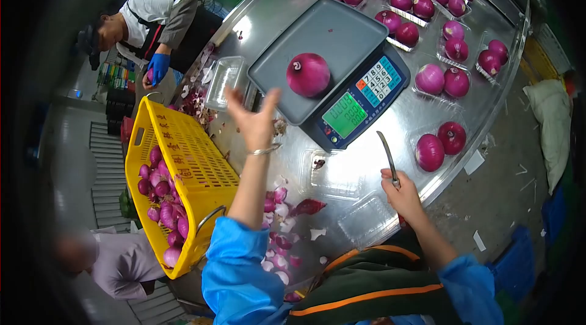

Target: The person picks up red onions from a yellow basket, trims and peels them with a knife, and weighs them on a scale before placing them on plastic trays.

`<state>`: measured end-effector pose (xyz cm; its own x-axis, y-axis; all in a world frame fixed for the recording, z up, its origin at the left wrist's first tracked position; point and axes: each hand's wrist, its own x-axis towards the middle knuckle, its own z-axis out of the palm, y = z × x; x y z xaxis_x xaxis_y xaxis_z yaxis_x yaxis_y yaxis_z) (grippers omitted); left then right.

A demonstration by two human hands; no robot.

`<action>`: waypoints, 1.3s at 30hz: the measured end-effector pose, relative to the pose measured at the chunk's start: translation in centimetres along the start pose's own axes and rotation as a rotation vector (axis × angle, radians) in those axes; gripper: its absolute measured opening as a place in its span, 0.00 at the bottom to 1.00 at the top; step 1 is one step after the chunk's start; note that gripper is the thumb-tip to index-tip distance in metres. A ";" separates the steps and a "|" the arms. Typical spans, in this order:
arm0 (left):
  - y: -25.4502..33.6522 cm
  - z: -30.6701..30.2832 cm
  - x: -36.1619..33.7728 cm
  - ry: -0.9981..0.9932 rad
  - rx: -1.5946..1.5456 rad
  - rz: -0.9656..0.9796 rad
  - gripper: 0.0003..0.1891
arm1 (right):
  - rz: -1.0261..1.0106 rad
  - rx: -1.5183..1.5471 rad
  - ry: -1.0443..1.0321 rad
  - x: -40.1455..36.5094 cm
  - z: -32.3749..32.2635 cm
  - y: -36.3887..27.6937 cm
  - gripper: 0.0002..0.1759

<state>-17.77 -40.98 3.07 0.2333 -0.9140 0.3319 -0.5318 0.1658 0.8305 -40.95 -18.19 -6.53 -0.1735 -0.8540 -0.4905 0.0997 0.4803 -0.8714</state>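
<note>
My left hand [252,118] is open, its fingers spread over the table beside the scale, holding nothing. One large red onion [308,74] rests on the grey pan of the digital scale [323,32], a short way from those fingers. The scale's green display is lit, but its digits are too blurred to read surely. In my right hand [403,193] is a small knife [387,155], its slim curved blade pointing up and away from me. Right of the knife, two peeled red onions [430,153] sit in a clear plastic tray.
Several trays of onions [456,50] line the table's far and right sides. A yellow crate [195,172] of onions stands at left. Onion skins [281,245] litter the metal table near me. Clear plastic trays [224,83] lie about. A co-worker's blue glove [160,68] shows beyond.
</note>
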 end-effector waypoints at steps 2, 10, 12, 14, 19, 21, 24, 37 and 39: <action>0.1 -3.8 -0.7 0.215 -0.233 -0.025 0.42 | -0.011 -0.105 -0.021 0.8 0.2 -0.5 0.19; 2.4 -10.2 -6.5 0.292 -0.420 -0.141 0.23 | -0.241 -0.775 -0.202 4.9 7.0 -0.8 0.22; 2.8 -10.3 -6.4 0.299 -0.402 -0.088 0.24 | -0.653 -0.596 -0.208 1.6 9.5 -3.6 0.11; 3.5 -10.7 -6.3 0.290 -0.349 -0.006 0.25 | -0.704 -0.594 -0.164 2.0 9.8 -4.4 0.12; 3.8 -8.5 -4.4 0.089 -0.220 0.100 0.28 | -0.473 -0.346 -0.055 3.2 4.5 -2.8 0.11; 3.7 -5.3 -3.1 -0.201 -0.087 0.101 0.37 | -0.289 -0.205 -0.076 4.0 2.1 -1.9 0.12; 3.0 1.9 -0.8 -0.447 0.121 -0.009 0.59 | -0.411 -0.396 0.120 4.5 0.7 -1.5 0.21; 1.5 1.9 -4.3 -0.651 0.007 0.122 0.53 | 0.026 0.021 0.133 -1.7 -2.7 1.4 0.16; 2.5 -0.4 -9.6 -0.744 0.095 0.354 0.51 | -0.077 0.056 0.213 -1.4 -2.8 2.3 0.19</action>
<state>-20.97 -31.63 2.14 -0.5427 -0.8254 0.1557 -0.5472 0.4880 0.6800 -43.23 -15.34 -7.85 -0.3847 -0.8233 -0.4174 0.1313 0.3988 -0.9076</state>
